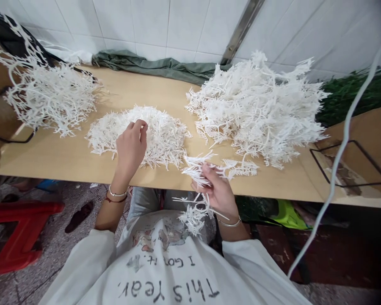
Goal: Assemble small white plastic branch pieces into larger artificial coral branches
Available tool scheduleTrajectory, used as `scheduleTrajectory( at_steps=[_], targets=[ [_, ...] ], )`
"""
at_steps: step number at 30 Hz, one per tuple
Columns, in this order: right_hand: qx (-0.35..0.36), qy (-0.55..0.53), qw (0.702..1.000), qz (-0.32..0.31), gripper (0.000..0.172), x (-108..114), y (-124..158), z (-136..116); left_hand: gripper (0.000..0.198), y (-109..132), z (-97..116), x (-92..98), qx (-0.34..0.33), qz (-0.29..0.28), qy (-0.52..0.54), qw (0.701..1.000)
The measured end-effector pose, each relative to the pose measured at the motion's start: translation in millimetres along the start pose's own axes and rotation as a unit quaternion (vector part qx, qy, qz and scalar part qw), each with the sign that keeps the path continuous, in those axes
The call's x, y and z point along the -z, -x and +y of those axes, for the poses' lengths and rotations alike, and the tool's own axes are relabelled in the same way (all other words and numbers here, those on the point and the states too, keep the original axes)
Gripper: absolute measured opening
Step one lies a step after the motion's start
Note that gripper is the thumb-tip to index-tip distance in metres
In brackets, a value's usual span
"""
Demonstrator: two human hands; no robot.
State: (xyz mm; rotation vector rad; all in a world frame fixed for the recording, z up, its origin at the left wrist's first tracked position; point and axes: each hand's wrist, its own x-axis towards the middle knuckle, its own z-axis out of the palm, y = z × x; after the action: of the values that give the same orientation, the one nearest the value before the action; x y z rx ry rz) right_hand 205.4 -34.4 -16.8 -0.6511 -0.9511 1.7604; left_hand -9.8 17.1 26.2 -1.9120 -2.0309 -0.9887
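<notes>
- Gripping white sprigs (195, 170) in the right hand (217, 188), at the near edge of the table (63, 159)
- Probably light, springy, prone to tangle, perhaps fragile at thin tips; best taken by the stems
- Sticking out left and right of that hand, dangling on its near side
- Over the middle pile (167, 133) with the left hand (131, 142), fingers curled; cannot tell if pinching anything

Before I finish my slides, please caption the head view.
Right hand holding white sprigs, left hand at the middle white pile.
</notes>
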Motion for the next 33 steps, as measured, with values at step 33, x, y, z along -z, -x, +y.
scheduleTrajectory(
  at_steps=[33],
  targets=[
    [-0.021, -0.029, 0.963, -0.268, 0.045, -8, 4, 53, 0.055, 107, 51, 3.7, 0.207, -0.301, 0.757, 0.541]
  ],
)
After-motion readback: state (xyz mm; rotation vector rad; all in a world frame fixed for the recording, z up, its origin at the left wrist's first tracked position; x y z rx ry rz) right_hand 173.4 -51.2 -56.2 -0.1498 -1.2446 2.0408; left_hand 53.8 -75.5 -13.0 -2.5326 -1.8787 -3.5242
